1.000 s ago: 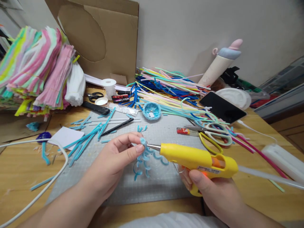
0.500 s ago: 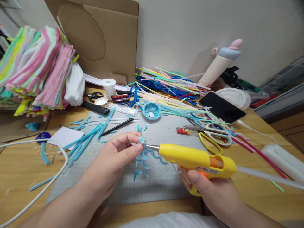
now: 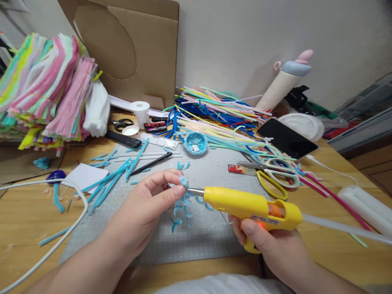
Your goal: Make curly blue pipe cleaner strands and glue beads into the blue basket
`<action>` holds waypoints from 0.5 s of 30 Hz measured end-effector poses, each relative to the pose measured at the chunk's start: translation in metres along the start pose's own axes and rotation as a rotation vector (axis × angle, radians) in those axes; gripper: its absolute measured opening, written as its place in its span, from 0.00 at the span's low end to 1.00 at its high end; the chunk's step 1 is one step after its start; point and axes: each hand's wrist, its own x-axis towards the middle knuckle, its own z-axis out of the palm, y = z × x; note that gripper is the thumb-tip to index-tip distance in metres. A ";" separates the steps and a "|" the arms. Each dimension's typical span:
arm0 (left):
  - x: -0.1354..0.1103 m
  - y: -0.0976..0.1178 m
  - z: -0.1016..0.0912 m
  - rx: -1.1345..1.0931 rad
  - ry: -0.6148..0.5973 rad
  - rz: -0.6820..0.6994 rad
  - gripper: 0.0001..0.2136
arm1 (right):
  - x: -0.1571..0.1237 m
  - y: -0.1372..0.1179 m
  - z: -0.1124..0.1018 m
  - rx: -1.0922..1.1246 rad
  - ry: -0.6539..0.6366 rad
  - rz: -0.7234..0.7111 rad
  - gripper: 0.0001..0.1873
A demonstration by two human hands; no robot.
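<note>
Between thumb and fingers, my left hand pinches a small light-blue fuzzy piece that looks made of pipe cleaner, with curly strands dangling from it. My right hand is wrapped round the handle of a yellow hot glue gun. The gun's metal nozzle points left and meets the blue piece at my left fingertips; whether it touches is hard to make out. A clear glue stick sticks out of the gun's back, and a red light glows near my thumb. Beyond my hands sits a blue fuzzy cup shape.
A grey cutting mat lies beneath my hands. Cut blue pipe cleaners and a black pen are to the left. Scissors, a lighter and a phone lie right. A white cable loops at the left.
The glue gun has shifted very slightly left, its nozzle staying at the blue piece. My left hand keeps its pinch in nearly the same place.
</note>
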 end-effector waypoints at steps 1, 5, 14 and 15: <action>0.000 0.000 0.000 0.005 -0.003 0.006 0.03 | 0.000 -0.002 0.001 0.002 0.004 0.009 0.19; 0.001 0.000 0.000 0.026 -0.006 0.030 0.03 | 0.000 -0.016 0.006 0.004 0.045 0.078 0.20; 0.003 0.002 -0.001 -0.009 0.058 0.032 0.04 | 0.002 -0.020 0.006 0.266 0.013 0.106 0.17; 0.003 0.004 -0.002 -0.023 0.077 0.027 0.05 | 0.004 -0.020 0.002 0.372 -0.044 0.081 0.17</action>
